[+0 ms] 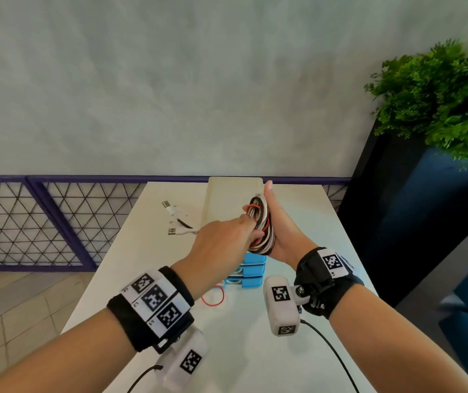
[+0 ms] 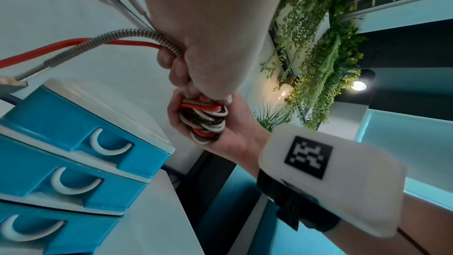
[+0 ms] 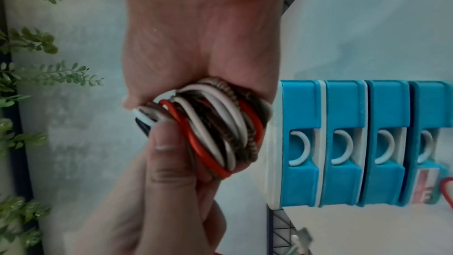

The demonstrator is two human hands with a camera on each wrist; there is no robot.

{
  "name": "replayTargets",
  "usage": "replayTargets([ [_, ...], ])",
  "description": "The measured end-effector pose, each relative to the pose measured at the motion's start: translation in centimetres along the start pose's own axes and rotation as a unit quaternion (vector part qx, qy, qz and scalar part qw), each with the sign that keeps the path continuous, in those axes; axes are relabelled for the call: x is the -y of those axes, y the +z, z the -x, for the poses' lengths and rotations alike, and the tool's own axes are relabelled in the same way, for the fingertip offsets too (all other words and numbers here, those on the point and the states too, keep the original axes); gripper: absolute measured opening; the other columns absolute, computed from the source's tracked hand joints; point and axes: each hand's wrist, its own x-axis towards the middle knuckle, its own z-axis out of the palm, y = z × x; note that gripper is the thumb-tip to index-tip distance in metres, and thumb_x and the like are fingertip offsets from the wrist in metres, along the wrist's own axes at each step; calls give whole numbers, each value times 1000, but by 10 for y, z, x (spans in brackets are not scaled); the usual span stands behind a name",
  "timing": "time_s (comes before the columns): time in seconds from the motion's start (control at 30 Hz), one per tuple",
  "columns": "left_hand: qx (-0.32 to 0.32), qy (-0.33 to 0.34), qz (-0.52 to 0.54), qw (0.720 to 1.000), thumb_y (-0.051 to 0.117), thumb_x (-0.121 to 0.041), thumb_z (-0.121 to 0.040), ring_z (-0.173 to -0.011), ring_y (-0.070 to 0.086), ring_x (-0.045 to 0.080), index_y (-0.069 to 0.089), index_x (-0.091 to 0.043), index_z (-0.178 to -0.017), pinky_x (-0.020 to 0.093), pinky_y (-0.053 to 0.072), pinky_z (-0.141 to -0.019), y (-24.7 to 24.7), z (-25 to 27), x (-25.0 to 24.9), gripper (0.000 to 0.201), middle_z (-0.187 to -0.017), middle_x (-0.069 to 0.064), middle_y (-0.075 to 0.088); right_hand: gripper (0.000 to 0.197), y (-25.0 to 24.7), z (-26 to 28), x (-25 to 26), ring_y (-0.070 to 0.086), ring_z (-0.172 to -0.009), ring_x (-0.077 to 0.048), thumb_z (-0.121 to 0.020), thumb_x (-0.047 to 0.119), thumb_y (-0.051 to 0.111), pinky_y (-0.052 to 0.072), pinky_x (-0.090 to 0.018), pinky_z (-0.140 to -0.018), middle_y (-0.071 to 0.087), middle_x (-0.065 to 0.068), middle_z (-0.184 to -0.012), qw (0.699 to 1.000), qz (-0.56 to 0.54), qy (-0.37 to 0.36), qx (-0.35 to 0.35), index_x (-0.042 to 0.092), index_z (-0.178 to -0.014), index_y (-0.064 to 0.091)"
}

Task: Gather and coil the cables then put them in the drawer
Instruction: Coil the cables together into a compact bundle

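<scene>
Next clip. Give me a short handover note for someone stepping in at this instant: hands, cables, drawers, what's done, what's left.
Right hand holds the cable coil upright above the drawer unit.
Left hand grips the same coil, feeding in the red cable and a ribbed grey one.
Loose cable ends lie on the table, left of the unit; a red loop lies at its base.
Done: most coiling.
Left: wind in the tails, open a drawer (those in view look shut), put the coil in.

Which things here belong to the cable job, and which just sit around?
Job:
- coiled bundle of red, white and brown cables, held by left hand and right hand
- loose white USB cable ends
- blue plastic drawer unit

Just there:
- green leafy plant
- white table
</scene>
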Motion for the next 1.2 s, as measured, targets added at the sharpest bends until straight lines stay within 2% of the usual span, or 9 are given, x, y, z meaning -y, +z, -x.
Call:
replayTargets([
  [0.1,15,7,-9,1000,29,-45,-100,-80,61,24,44,-13,-118,30,31,-57,-3,-3,2,39,-93,3,64,59,1,2,3,51,-43,-13,-64,71,56,48,-24,-47,48,-7,-74,1000,-22,-9,15,14,-79,52],
  [0.23,44,21,-13,999,31,-41,-101,-80,59,20,48,-18,-111,27,30,-55,-8,-6,6,30,-95,3,64,38,-4,-2,0,48,-44,-11,-71,46,77,45,-23,-44,55,-6,-80,999,-7,-35,28,15,-76,55],
  [0.37,69,17,-31,997,29,-39,-102,-66,48,16,47,-15,-113,24,21,-46,-8,-6,2,32,-79,0,55,16,-4,-8,-2,52,-42,-10,-85,20,68,44,-24,-45,57,-9,-71,985,135,-92,-63,8,-83,59],
  [0.47,71,2,-46,996,25,-42,-101,-56,46,17,50,-11,-108,27,29,-48,-5,-7,-1,40,-64,-2,43,10,-2,-13,-2,61,-55,-15,-87,14,65,46,-28,-50,61,-9,-69,971,142,-146,-124,6,-85,61],
  [0.63,130,-70,130,980,19,-53,-98,-80,63,24,61,-7,-93,35,47,-73,1,-7,-1,63,-86,9,68,23,-7,-22,4,58,-52,-19,-88,21,67,51,-38,-65,57,-5,-57,960,111,-195,-170,9,-69,59],
  [0.77,184,-91,296,933,26,-49,-99,-65,51,13,52,-14,-78,24,41,-63,8,-3,-1,48,-70,-1,55,30,-11,-20,9,54,-52,-16,-89,26,68,49,-34,-60,52,-1,-55,968,38,-181,-169,14,-64,55],
  [0.97,179,-47,417,890,29,-47,-99,-57,41,9,46,-15,-77,23,39,-62,25,5,7,43,-64,-5,45,20,-10,-13,4,65,-112,-27,-96,33,54,51,-42,-92,68,-20,-115,986,-100,-129,-28,15,-87,55],
  [1.07,180,-9,462,868,30,-46,-99,-57,39,10,46,-12,-77,19,37,-60,27,10,5,44,-66,0,44,31,-3,-6,3,70,-71,-17,-95,32,55,58,-31,-74,68,-6,-74,981,-154,-118,-10,14,-70,53],
  [1.2,219,3,536,815,34,-51,-95,-57,36,13,46,-10,-75,20,36,-59,31,11,8,47,-62,0,38,33,3,-9,-1,38,-35,-4,-95,30,58,43,-19,-42,38,9,-44,978,-173,-113,-41,18,-66,47],
])
